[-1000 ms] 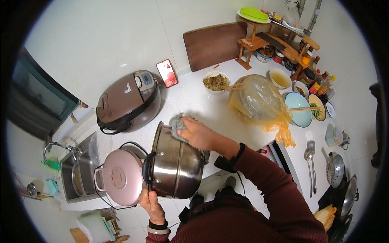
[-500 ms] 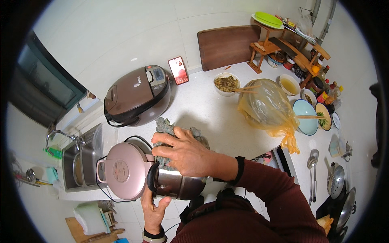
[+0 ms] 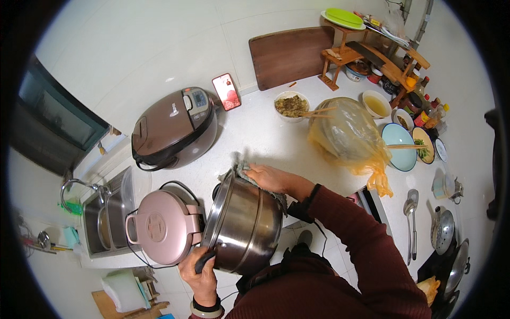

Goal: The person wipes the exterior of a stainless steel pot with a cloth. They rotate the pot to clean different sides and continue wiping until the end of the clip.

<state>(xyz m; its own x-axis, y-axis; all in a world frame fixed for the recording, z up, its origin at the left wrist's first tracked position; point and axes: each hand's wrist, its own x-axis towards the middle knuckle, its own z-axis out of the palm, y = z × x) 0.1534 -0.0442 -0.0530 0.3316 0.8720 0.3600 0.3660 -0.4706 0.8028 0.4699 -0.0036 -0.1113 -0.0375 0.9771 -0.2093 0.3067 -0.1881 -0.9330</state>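
Note:
A steel pot (image 3: 245, 223) is held tilted at the counter's front edge, beside a pink electric appliance (image 3: 162, 226) with a round lid. My left hand (image 3: 197, 271) is closed on the pot's black handle (image 3: 205, 257) at the lower left. My right hand (image 3: 270, 178) grips a grey cloth (image 3: 240, 167) against the pot's upper rim, which partly hides how the fingertips sit.
A brown rice cooker (image 3: 170, 130), a propped phone (image 3: 226, 91), a bag-covered bowl (image 3: 342, 130), food bowls (image 3: 399, 149), a shelf with bottles and utensils (image 3: 410, 220) stand on the counter (image 3: 249, 127). A sink (image 3: 109, 210) lies left.
The pot has turned, bringing its handle lower left under my left hand. My right hand and the cloth, spread across the pot half a second ago, have moved back to its upper rim.

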